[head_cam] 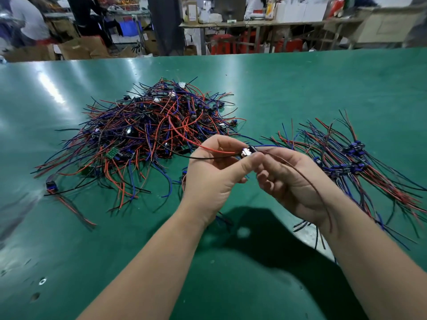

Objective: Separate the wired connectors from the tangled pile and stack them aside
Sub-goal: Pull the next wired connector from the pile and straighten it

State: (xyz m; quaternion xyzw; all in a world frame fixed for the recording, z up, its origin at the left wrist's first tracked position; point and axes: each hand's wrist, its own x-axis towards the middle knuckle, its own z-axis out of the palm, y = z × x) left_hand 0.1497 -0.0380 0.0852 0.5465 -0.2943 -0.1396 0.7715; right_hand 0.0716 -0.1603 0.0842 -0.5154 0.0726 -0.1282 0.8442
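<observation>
- Small black-and-silver wired connector (248, 151): held above the green bench (300, 88) toward its near edge, between the tangled pile of red, blue and black wires (147, 125) mid-bench and the sorted stack (351, 162) at the right edge.
- Red and black leads run back toward the pile and are probably snagged. Hold the body steady, draw the leads out lengthwise, don't yank.
- Left hand (215, 172): thumb and fingertips pinch the connector.
- Right hand (291, 181): fingers curled, pinching the other side. One lead trails across the palm.
</observation>
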